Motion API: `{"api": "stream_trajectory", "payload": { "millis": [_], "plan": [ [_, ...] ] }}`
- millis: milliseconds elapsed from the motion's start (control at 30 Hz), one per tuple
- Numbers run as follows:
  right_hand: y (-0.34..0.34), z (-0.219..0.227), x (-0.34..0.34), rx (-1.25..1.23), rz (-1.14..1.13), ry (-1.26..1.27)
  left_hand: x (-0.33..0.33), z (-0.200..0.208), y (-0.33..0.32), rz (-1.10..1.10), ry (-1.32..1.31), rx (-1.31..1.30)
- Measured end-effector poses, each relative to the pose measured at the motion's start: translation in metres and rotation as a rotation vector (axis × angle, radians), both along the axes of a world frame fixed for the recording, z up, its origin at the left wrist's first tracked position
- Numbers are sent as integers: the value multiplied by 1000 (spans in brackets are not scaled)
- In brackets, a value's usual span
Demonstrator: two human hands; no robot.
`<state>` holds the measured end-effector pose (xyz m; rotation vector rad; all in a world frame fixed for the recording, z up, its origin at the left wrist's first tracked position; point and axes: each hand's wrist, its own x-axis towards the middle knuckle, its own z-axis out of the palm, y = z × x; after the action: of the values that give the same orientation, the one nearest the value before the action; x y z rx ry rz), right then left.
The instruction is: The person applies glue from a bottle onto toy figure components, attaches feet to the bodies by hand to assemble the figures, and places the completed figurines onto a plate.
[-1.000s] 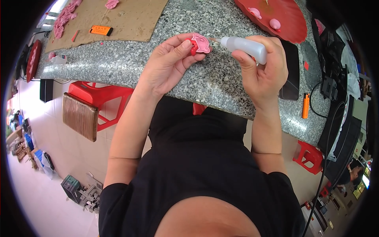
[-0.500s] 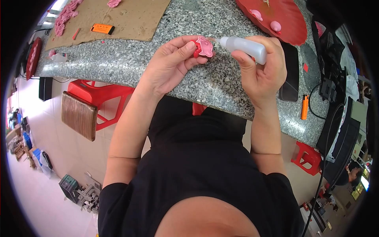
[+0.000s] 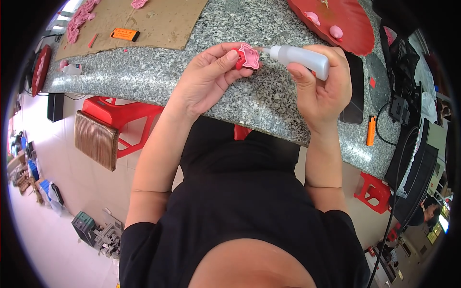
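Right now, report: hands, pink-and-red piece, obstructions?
Left hand pinching small pink-and-red piece. Right hand gripping translucent white squeeze bottle, nozzle aimed at piece; contact unclear. No obstruction visible between.

You look down through one wide fisheye view from your head, on the near side of the surface point(image 3: 261, 103), facing across it, near your hands point(image 3: 211, 74) above it

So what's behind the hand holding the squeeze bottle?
Behind the right hand, part of a flat black slab shows on the speckled grey tabletop. The hand hides some of the slab's left side; whatever else it covers can't be seen.
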<state>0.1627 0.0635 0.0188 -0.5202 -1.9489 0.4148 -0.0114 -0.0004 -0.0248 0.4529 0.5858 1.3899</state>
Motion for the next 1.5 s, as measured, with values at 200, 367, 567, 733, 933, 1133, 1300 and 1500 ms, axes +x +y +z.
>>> {"api": "stream_trajectory", "payload": {
  "millis": [200, 367, 567, 733, 933, 1133, 1300, 1500],
  "plan": [
    [-2, 1, -1, -42, 11, -6, 0, 1, 0, -8, -18, 9],
    [-3, 2, -1, -17, 4, -30, 0, 0, 0, -3, -8, 12],
    [-3, 3, -2, -19, 0, -21, -1, 0, 1, -6, -2, 12],
    [-3, 0, -2, -64, 16, 7, -1, 1, 0, -1, -7, 10],
    [-6, -5, 3, -291, 47, 145, -1, -3, 1, 11, -38, -12],
    [-9, -4, 1, -277, 47, 86, -1, -1, 1, 24, -29, -27],
    [-8, -4, 0, -287, 42, 56, -1, -2, 1, 20, -39, -27],
    [-9, -3, 0, -279, 45, 47, -2, -2, 0, 15, -33, -27]
  ]
}}
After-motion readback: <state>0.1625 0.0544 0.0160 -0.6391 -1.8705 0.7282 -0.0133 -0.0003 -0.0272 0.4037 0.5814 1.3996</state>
